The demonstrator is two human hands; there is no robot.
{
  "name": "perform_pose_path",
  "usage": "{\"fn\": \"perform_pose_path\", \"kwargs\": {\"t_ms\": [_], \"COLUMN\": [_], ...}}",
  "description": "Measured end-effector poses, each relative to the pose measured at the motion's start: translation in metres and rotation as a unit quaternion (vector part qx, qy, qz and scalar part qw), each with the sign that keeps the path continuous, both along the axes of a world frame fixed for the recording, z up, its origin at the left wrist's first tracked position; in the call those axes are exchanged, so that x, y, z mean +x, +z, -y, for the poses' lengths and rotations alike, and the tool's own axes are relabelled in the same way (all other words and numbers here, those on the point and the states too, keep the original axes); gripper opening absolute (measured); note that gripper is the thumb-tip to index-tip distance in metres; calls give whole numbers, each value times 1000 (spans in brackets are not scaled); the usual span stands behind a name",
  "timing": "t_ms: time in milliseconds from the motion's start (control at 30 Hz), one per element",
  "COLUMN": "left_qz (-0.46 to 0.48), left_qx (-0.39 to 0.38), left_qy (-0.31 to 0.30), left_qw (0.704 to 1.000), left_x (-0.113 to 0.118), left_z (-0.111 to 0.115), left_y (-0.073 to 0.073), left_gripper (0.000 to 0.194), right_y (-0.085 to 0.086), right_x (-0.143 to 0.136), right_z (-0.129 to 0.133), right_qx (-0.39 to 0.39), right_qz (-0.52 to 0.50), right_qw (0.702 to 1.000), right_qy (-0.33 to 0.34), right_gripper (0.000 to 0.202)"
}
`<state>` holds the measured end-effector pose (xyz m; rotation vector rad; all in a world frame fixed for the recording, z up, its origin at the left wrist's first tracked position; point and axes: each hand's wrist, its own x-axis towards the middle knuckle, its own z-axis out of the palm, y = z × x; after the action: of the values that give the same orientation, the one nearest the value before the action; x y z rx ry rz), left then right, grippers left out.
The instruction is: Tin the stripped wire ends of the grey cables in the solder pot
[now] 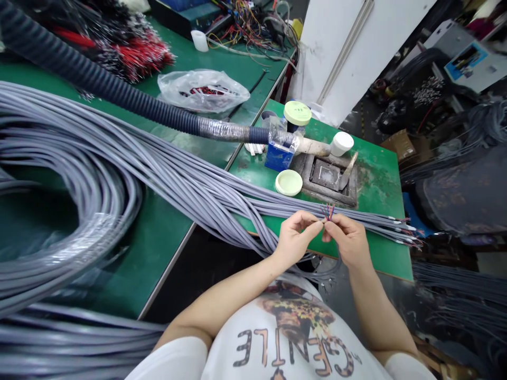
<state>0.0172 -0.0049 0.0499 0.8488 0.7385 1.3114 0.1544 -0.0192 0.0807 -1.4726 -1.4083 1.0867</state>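
My left hand (298, 236) and my right hand (349, 240) meet fingertip to fingertip above the front edge of the small green board. Thin coloured wires (329, 212), red, blue and dark, fan upward from between the fingertips at the stripped end of a grey cable. That cable (339, 259) hangs down below my right hand, whose thumb and fingers pinch its end. The left thumb and forefinger are closed on one of the thin wires, mostly hidden by the fingers. Just behind both hands runs a bundle of grey cables (273, 203), with stripped ends (410, 232) at the right.
A solder pot (346, 192) with a scraper in it sits on the board. Around it stand a pale green lid (289, 182), a white tub (341, 143) and a blue box (278, 156) under a corrugated hose (158, 108). Coiled grey cables (119, 190) cover the left bench.
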Motion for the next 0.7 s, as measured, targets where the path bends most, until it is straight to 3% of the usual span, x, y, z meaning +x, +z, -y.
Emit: {"fn": "perform_pose_path", "kwargs": {"t_ms": [100,167,300,400,467,700], "left_qz": [26,0,-177,-288,-323,-334], "left_qx": [-45,-36,101,215,248,256], "left_qy": [-6,5,71,109,112,93], "left_qw": [999,999,976,927,906,902], "left_x": [-5,-13,-30,-37,-38,-36], "left_z": [-5,-7,-9,-12,-14,-18], "left_y": [-3,-8,-18,-27,-33,-42], "left_gripper": [23,21,12,8,9,11], "right_y": [8,16,26,21,13,-6], "right_x": [-6,-8,-11,-14,-18,-31], "right_z": [-12,-26,-71,-108,-129,-161], "right_qx": [45,70,88,81,67,-9], "right_qz": [80,134,213,253,287,395], "right_qw": [996,988,972,960,949,905], "right_qy": [3,11,46,89,112,156], "right_gripper": [22,25,26,30,29,22]}}
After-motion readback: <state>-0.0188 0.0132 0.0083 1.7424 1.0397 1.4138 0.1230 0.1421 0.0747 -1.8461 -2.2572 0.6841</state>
